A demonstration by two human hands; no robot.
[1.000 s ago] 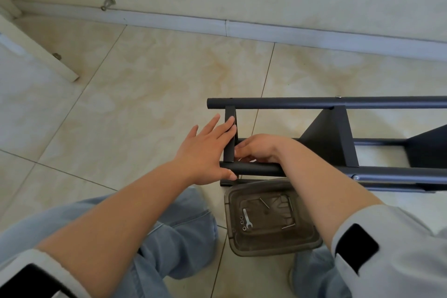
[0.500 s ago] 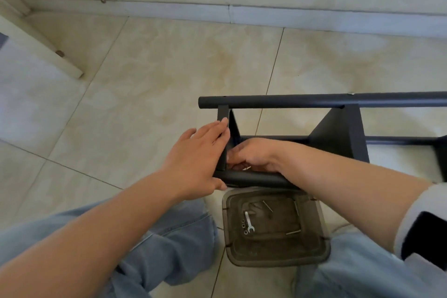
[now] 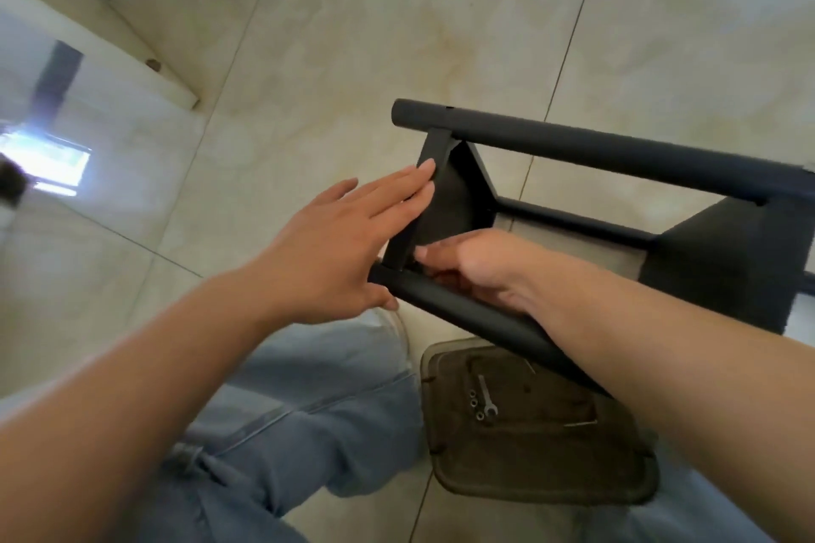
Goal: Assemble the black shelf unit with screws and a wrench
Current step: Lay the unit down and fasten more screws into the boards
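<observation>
Head view: I am pressing my flat left hand (image 3: 335, 247) on the black shelf unit (image 3: 595, 154), my right hand (image 3: 476, 265) curling at a joint, its hold hidden; wrench (image 3: 486, 399) lying unused, assembly seemingly unfinished.

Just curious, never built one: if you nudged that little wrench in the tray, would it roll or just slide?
The wrench looks flat, so it would probably slide, not roll. It seems small and metal, likely stiff and light. The tray rim should keep it in.

Soft daylight — motion blur, glare at left (edges warped).
</observation>
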